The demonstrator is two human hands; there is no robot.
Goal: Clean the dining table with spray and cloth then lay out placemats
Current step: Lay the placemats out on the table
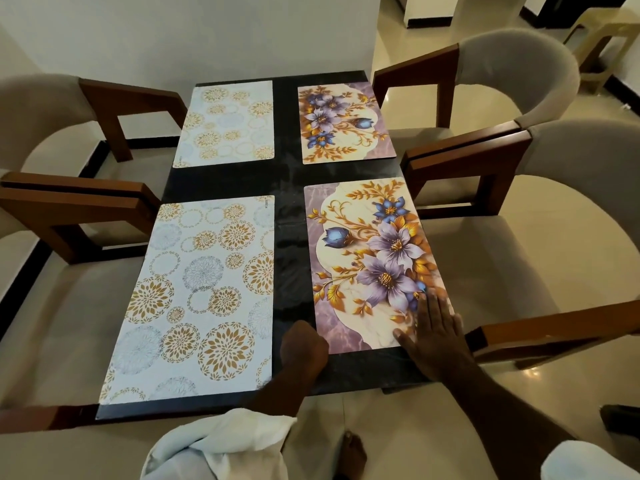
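Watching the right hand (433, 329) pressing flat on the near floral placemat (367, 258) by the right edge of the table (287, 188), left hand (304, 344) curling at its corner (can't tell if pinching), I'm worrying one sideways shove could slide it crooked.

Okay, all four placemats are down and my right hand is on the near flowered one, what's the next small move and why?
Probably slide the near floral placemat a little toward you with the flat right hand. Its near edge lies farther from the table edge than that of the circle-pattern placemat beside it, and its gap to the far floral placemat looks tighter.
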